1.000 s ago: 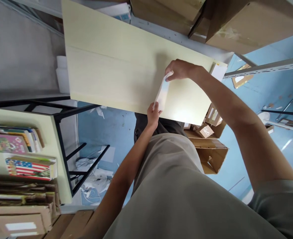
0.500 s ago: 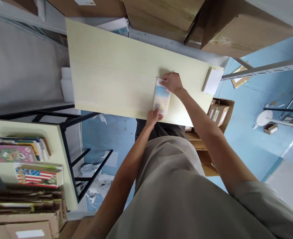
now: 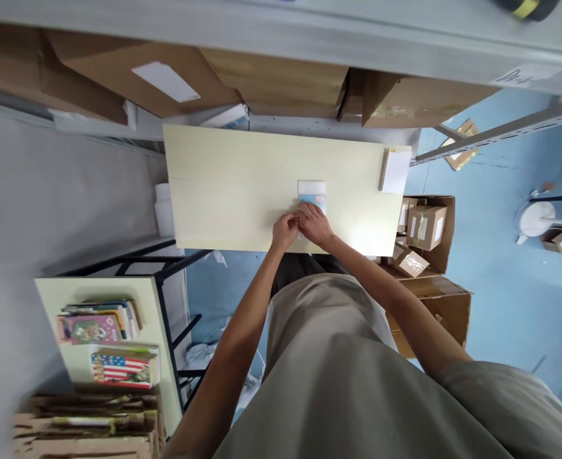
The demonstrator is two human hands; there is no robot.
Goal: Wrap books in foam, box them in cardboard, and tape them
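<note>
Pale tabletop (image 3: 228,185) bears a flat packet (image 3: 311,191) partly beneath the right hand (image 3: 313,221).

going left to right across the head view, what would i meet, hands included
Books → left hand → right hand → white box → white disc

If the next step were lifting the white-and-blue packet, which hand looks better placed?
Probably the right hand: it lies over the white-and-blue packet, while the left hand is beside the packet's left edge, fingertips close to the right's.
</note>
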